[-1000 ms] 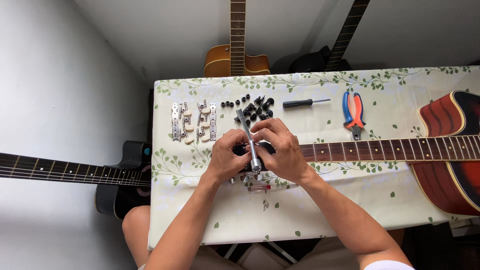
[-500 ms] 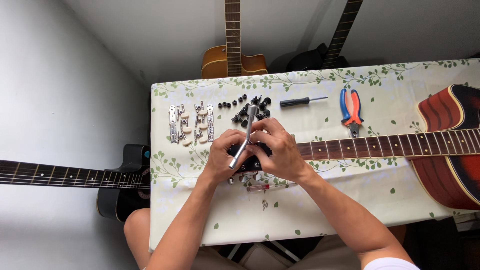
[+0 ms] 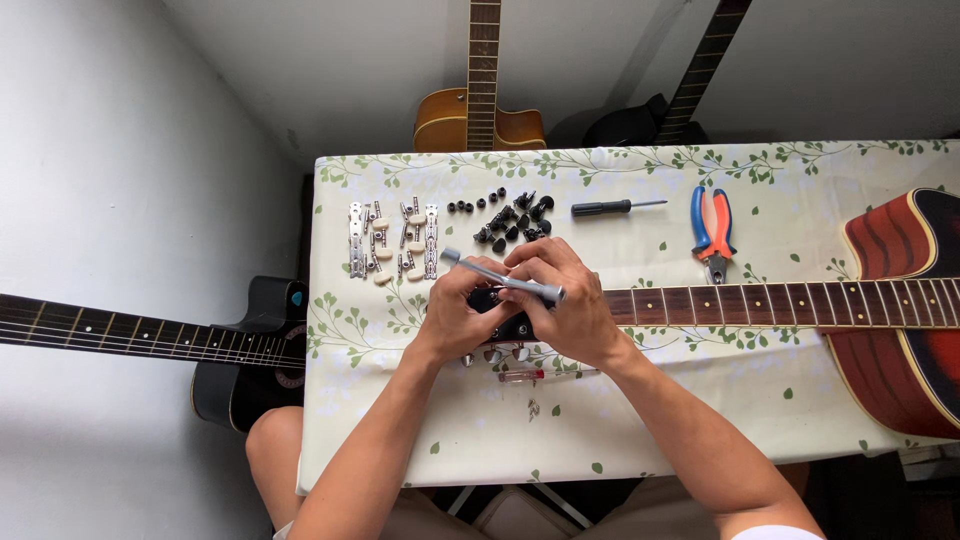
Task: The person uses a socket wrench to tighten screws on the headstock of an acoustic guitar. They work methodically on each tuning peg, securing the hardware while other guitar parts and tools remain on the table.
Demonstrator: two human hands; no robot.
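Both hands sit mid-table over the guitar headstock, which lies flat on the leaf-print tablecloth.

Right hand: fingers curled tight around a silver metal bar tool, held near-horizontal, tilted slightly down to the right. Left tip of the tool sticks out free past the left hand; right end is buried in the right-hand grip.

Left hand: closed narrow over the headstock's left end, thumb side touching the tool shaft. Can't tell what the fingertips pinch underneath.

Guitar neck runs right from the hands to the red-brown body, which overhangs the right table edge.

Around the hands:
- Just above: cluster of small black pegs, nearly touching the right knuckles. Tight there.
- Upper left: two silver tuner strips with cream knobs, just beside the tool tip.
- Upper right: black-handled screwdriver, then blue-and-orange pliers, pliers' nose just above the neck.
- Just below: small red-handled screwdriver and a couple of loose screws, near the wrists.

Open room: bare cloth below the neck, from the forearms to the right; also the strip along the near table edge. Left edge of the table is near the left forearm; a black guitar sits beyond it, off the table. Far edge backs onto two guitars leaning at the wall.
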